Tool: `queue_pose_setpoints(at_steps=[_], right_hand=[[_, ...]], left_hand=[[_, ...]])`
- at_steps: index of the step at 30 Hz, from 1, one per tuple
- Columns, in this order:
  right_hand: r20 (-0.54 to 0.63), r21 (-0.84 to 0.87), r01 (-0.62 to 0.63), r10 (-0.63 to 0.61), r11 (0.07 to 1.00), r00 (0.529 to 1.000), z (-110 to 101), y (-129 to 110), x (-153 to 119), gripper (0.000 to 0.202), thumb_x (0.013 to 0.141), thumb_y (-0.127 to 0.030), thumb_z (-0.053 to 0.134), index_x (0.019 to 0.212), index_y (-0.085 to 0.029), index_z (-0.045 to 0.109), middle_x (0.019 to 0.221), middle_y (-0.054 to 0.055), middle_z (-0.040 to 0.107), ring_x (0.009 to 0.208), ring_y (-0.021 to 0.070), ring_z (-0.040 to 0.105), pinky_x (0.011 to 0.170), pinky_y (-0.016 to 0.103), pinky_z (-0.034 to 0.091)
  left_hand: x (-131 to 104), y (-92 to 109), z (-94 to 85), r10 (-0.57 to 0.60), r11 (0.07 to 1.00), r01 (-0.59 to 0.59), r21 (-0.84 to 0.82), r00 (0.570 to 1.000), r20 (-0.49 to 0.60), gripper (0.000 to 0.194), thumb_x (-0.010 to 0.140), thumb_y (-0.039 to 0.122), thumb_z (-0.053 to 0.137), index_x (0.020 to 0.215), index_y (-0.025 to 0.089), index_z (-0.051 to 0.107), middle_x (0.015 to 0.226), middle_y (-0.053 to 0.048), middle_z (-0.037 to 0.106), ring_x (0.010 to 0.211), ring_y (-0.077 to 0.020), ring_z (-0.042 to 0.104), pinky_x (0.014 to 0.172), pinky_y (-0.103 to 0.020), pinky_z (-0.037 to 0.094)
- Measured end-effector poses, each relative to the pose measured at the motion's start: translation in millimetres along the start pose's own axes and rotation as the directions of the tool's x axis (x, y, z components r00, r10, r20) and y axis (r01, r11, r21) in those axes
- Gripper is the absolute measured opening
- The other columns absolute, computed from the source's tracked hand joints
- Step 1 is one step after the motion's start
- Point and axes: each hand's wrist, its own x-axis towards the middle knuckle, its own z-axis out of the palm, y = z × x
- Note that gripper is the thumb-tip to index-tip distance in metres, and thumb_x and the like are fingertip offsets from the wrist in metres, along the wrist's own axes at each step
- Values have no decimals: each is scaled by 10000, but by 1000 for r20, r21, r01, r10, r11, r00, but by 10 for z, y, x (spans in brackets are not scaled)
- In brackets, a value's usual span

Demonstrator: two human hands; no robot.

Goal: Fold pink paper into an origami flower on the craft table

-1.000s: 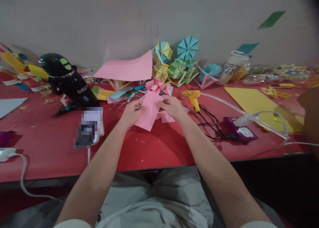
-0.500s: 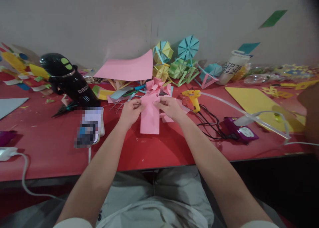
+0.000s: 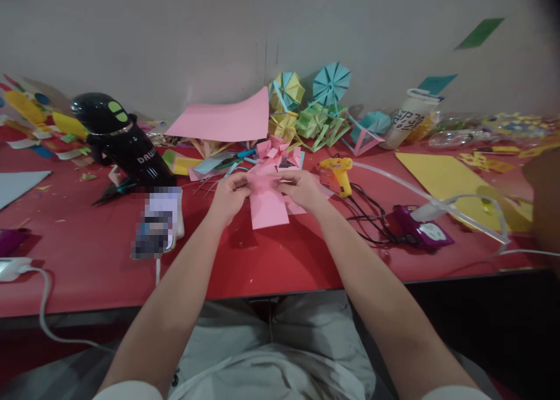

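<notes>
A pink paper strip [image 3: 268, 206] is held at its upper end between my two hands, above the red table. My left hand [image 3: 231, 193] pinches its left edge, thumb and fingers together. On the other edge my right hand [image 3: 300, 189] has the same kind of pinch. The lower part of the strip hangs toward me, slightly slanted. Just behind the hands lie folded pink paper pieces [image 3: 273, 150], partly hidden by the strip. More pink paper shows beneath my right hand.
A yellow glue gun [image 3: 340, 172] and a purple power socket [image 3: 422, 228] lie to the right. On the left are a phone [image 3: 157, 225] and a black bottle [image 3: 126, 143]. Behind stand paper umbrellas [image 3: 331, 84], a pink sheet [image 3: 223, 117] and a white cup [image 3: 411, 117].
The pink strip's lower end has swung up and to the right, and its top is now bent at the fingers. Both hands keep hold of it in nearly the same place.
</notes>
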Motion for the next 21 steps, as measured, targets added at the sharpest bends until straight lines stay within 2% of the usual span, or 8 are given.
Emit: queue_pose_setpoints(at_steps=[3, 6, 8, 11, 13, 16, 18, 21], right_hand=[[29, -16, 51, -50, 999, 998, -9, -25, -11, 284, 736, -226, 575, 952, -220, 759, 956, 37, 721, 831, 166, 625, 729, 308, 522], [46, -75, 95, -92, 993, 995, -7, -46, -14, 357, 735, -158, 507, 961, -256, 766, 990, 28, 734, 936, 189, 639, 780, 329, 537], [58, -98, 115, -110, 988, 992, 1, -55, -14, 362, 745, -142, 497, 950, -266, 767, 1025, 23, 734, 1012, 195, 633, 844, 343, 535], [73, -63, 103, -98, 993, 992, 12, -59, -14, 331, 770, -144, 490, 910, -262, 766, 1074, 18, 721, 1059, 188, 624, 910, 344, 520], [81, -11, 52, -51, 999, 995, 16, -62, -16, 303, 803, -176, 474, 886, -242, 757, 1078, 31, 711, 1037, 190, 630, 891, 343, 528], [83, 25, 11, -13, 1000, 996, 29, -72, -26, 239, 845, -282, 513, 922, -209, 727, 1065, 61, 692, 1013, 198, 627, 865, 343, 533], [90, 0, 17, -17, 1000, 996, 48, -75, -34, 241, 818, -352, 601, 973, -193, 695, 1049, 74, 679, 980, 196, 625, 828, 332, 537], [150, -43, 19, -13, 999, 989, 74, -50, -34, 309, 780, -372, 662, 1022, -180, 654, 1024, 78, 670, 875, 175, 623, 729, 308, 535]], left_hand=[[-23, 104, 18, -141, 984, 137, -112, 990, -31, 196, 646, 224, 629, 817, 165, 705, 836, -45, 712, 771, -184, 660, 715, -316, 533], [-44, 178, 30, -226, 962, 221, -161, 974, -17, 263, 726, 372, 591, 819, 156, 711, 897, -72, 713, 751, -178, 652, 692, -314, 530], [-47, 173, 31, -209, 971, 204, -127, 978, -27, 281, 694, 391, 669, 837, 153, 712, 931, -75, 713, 798, -179, 655, 736, -314, 529], [-35, 102, 14, -115, 993, 113, -38, 992, -48, 348, 572, 263, 789, 893, 154, 709, 948, -64, 721, 852, -171, 656, 810, -314, 519], [-24, 53, -5, -67, 998, 68, 17, 995, -79, 401, 560, 234, 800, 938, 150, 699, 931, -64, 726, 828, -165, 662, 811, -320, 521], [-21, 24, -21, -51, 994, 62, 89, 992, -112, 428, 578, 239, 794, 978, 142, 677, 878, -70, 728, 769, -171, 671, 765, -328, 530], [-31, 30, -16, -53, 991, 63, 121, 995, -84, 424, 588, 249, 790, 980, 141, 671, 859, -76, 729, 757, -181, 675, 745, -331, 533], [-43, 44, 3, -45, 991, 51, 126, 998, -47, 406, 590, 280, 804, 948, 142, 671, 841, -80, 731, 771, -195, 681, 751, -340, 536]])
